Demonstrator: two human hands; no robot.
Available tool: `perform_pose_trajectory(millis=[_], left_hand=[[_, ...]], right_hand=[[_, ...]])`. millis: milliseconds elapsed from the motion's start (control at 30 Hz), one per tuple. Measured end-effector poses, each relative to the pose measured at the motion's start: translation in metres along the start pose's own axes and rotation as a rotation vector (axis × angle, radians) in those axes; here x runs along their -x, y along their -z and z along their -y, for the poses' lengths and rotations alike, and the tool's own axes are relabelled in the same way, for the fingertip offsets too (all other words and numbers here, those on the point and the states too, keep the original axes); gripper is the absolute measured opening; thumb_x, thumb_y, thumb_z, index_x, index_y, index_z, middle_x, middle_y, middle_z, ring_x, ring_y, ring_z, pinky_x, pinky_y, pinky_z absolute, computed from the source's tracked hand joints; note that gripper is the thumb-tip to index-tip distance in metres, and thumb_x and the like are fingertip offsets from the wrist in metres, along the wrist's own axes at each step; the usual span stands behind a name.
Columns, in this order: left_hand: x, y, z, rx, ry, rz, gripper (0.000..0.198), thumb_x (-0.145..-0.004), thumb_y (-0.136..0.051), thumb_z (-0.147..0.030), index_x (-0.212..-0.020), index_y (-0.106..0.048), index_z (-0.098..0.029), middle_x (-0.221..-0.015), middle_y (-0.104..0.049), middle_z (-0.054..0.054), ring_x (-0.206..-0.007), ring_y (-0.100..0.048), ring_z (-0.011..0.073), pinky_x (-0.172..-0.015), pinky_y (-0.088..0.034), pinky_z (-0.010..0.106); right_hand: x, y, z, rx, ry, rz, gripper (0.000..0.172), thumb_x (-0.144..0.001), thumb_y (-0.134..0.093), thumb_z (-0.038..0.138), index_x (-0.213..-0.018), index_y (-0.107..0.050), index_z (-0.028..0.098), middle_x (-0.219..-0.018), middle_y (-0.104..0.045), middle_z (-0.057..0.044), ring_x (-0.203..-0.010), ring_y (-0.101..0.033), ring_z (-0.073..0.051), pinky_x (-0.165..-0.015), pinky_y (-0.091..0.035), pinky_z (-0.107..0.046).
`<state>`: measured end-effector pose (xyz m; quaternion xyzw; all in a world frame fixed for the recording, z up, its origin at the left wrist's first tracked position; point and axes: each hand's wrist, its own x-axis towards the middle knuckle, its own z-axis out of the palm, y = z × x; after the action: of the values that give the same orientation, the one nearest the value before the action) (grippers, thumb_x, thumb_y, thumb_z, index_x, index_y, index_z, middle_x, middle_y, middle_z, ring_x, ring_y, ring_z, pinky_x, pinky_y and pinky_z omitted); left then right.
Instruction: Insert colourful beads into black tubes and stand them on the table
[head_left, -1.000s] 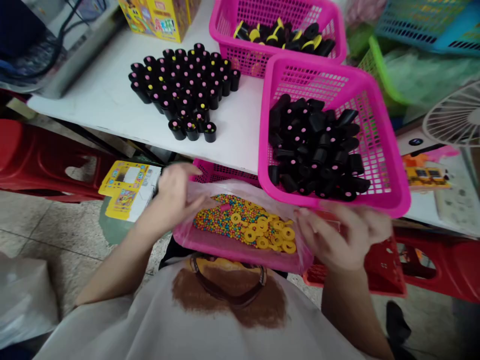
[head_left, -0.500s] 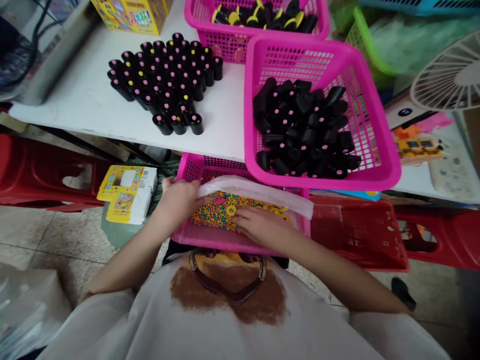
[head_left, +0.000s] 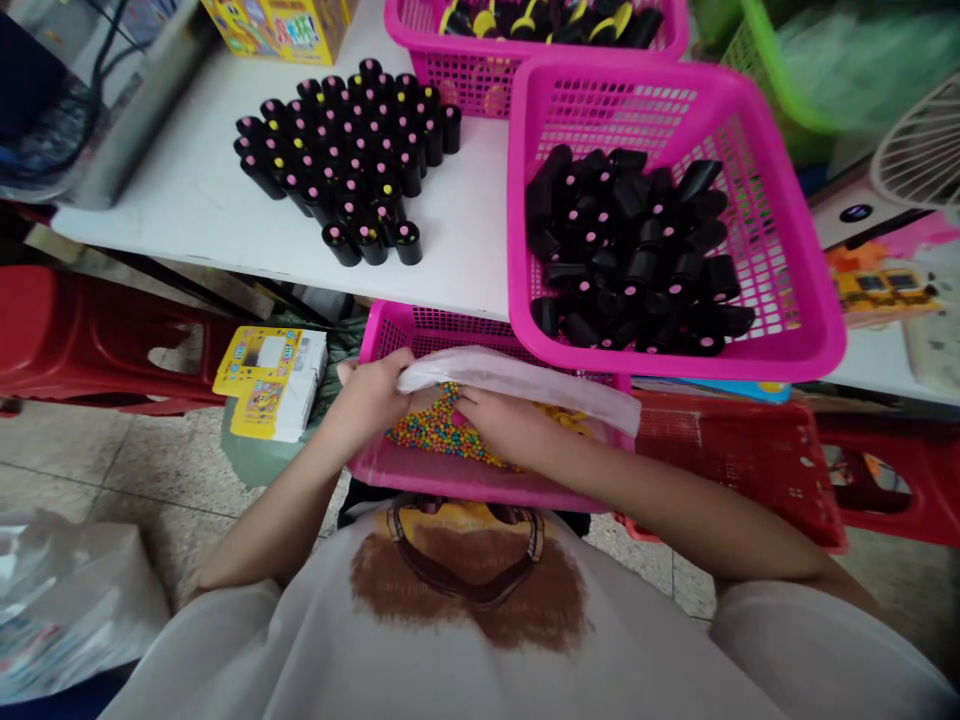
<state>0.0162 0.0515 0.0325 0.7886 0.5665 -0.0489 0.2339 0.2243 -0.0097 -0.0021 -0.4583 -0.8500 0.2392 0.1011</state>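
Sideways stretches the long pink basket, left hand pinching its liner, right hand curled among beads, hold unseen.

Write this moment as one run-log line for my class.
left hand: at edge of translucent white plastic bag | right hand: among small round multicoloured beads | nearby: upright black cylinders on white flat-topped table

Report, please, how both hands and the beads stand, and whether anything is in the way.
Left hand pinching plastic liner. Right hand among loose coloured beads, grip unclear. Liner's fold and right forearm partly hide yellow rings.
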Motion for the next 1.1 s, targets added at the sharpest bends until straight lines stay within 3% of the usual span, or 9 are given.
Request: perform_pose_trajectory(millis=[167, 267, 400, 533, 633, 767, 933, 1000, 1100], left_hand=[[0.002, 0.001, 0.008, 0.147, -0.025, 0.006, 0.038, -0.085, -0.069, -0.026, -0.122, -0.066, -0.025, -0.096, -0.08, 0.002, -0.098, -0.074, 0.0282, -0.1, -0.036, 0.043], [0.0, 0.001, 0.005, 0.061, -0.058, 0.068, 0.021, -0.083, -0.068, -0.023, -0.103, -0.075, -0.023, -0.091, -0.079, 0.006, -0.101, -0.072, 0.0321, -0.092, -0.04, 0.042], [0.001, 0.005, -0.002, -0.065, -0.117, 0.177, 0.017, -0.083, -0.059, -0.017, -0.08, -0.075, -0.022, -0.081, -0.074, 0.01, -0.101, -0.068, 0.0359, -0.087, -0.041, 0.045], [0.008, 0.012, -0.002, -0.067, -0.204, 0.206, 0.026, -0.079, -0.053, -0.01, -0.084, -0.075, -0.022, -0.09, -0.075, 0.009, -0.106, -0.064, 0.0346, -0.093, -0.041, 0.05], [0.013, 0.016, 0.005, -0.073, -0.335, 0.203, 0.026, -0.077, -0.055, -0.01, -0.089, -0.075, -0.022, -0.104, -0.074, 0.009, -0.108, -0.061, 0.0325, -0.097, -0.041, 0.051], [0.011, 0.015, 0.006, -0.121, -0.461, 0.118, 0.033, -0.077, -0.071, -0.025, -0.11, -0.075, -0.022, -0.132, -0.068, 0.012, -0.129, -0.055, 0.0389, -0.113, -0.038, 0.056], [-0.006, 0.009, -0.026, -0.046, -0.449, 0.235, 0.075, -0.09, -0.065, -0.016, -0.16, -0.039, -0.016, -0.14, -0.068, 0.019, -0.122, -0.069, 0.0325, -0.099, -0.053, 0.04], [-0.014, 0.007, -0.037, -0.09, -0.403, 0.309, 0.067, -0.089, -0.056, -0.003, -0.154, -0.049, -0.017, -0.125, -0.076, 0.016, -0.11, -0.075, 0.0309, -0.092, -0.055, 0.038], [-0.02, 0.005, -0.04, -0.091, -0.417, 0.299, 0.043, -0.087, -0.05, 0.003, -0.118, -0.073, -0.017, -0.106, -0.08, 0.011, -0.103, -0.077, 0.028, -0.091, -0.054, 0.034]], right_hand=[[0.042, 0.031, 0.01, -0.047, -0.094, 0.063, 0.035, -0.087, -0.052, -0.004, -0.104, -0.069, 0.021, -0.11, -0.074, -0.007, -0.097, -0.07, -0.021, -0.085, -0.056, -0.033], [0.072, 0.044, 0.014, -0.17, -0.12, -0.059, 0.037, -0.09, -0.05, -0.001, -0.108, -0.069, 0.024, -0.11, -0.075, -0.004, -0.104, -0.07, -0.021, -0.089, -0.057, -0.034], [0.094, 0.043, 0.009, -0.029, -0.181, -0.326, 0.027, -0.093, -0.056, 0.009, -0.106, -0.074, 0.024, -0.134, -0.067, -0.013, -0.13, -0.058, -0.033, -0.107, -0.051, -0.057], [0.086, 0.029, -0.009, 0.164, -0.261, -0.273, 0.02, -0.086, -0.064, 0.009, -0.088, -0.078, 0.023, -0.147, -0.062, -0.014, -0.144, -0.044, -0.046, -0.114, -0.029, -0.08], [0.076, 0.022, -0.02, 0.079, -0.26, -0.161, 0.03, -0.082, -0.061, 0.003, -0.097, -0.078, 0.022, -0.127, -0.074, -0.013, -0.131, -0.06, -0.036, -0.117, -0.036, -0.071], [0.077, 0.029, -0.019, -0.107, -0.225, -0.151, 0.036, -0.085, -0.058, 0.006, -0.111, -0.077, 0.02, -0.115, -0.076, -0.013, -0.115, -0.069, -0.03, -0.099, -0.057, -0.05], [0.09, 0.053, -0.011, -0.284, -0.117, -0.157, 0.021, -0.093, -0.058, 0.01, -0.101, -0.073, 0.022, -0.097, -0.072, -0.006, -0.088, -0.068, -0.021, -0.083, -0.058, -0.036], [0.094, 0.059, -0.01, -0.328, -0.089, -0.129, 0.017, -0.093, -0.06, 0.011, -0.098, -0.072, 0.023, -0.093, -0.067, -0.004, -0.085, -0.066, -0.02, -0.08, -0.057, -0.033], [0.097, 0.062, -0.011, -0.334, -0.091, -0.105, 0.02, -0.09, -0.061, 0.009, -0.101, -0.071, 0.023, -0.098, -0.062, -0.005, -0.089, -0.065, -0.019, -0.078, -0.057, -0.03]])
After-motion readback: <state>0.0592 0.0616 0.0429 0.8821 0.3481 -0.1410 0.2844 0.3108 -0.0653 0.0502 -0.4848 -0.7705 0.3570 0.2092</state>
